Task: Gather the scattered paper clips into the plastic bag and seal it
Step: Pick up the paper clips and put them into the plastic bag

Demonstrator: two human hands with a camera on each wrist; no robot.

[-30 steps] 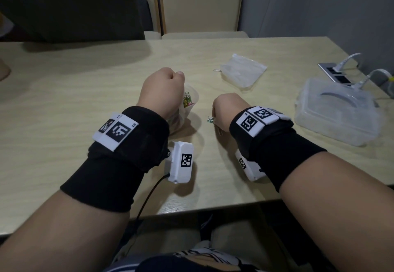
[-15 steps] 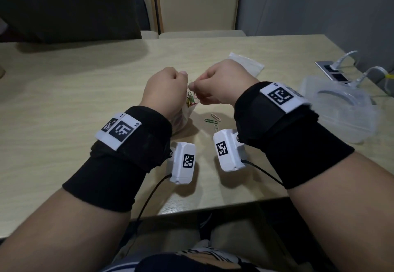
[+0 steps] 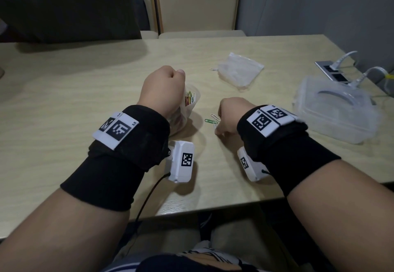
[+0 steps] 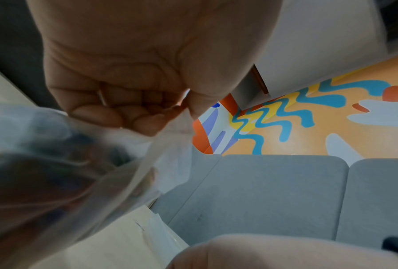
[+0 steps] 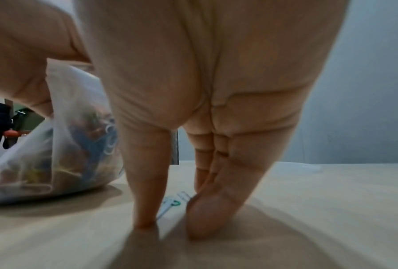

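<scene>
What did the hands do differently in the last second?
The right hand went up to the plastic bag, then came back down to the table; its fingertips now touch down beside loose paper clips. The left hand kept gripping the bag's rim.

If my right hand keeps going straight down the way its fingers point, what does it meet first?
Probably the loose paper clips lying between its fingertips, on the pale wooden table. The right hand already seems to touch the tabletop.

Black wristbands (image 3: 119, 161) carry white coded marker tags (image 3: 116, 130).
</scene>
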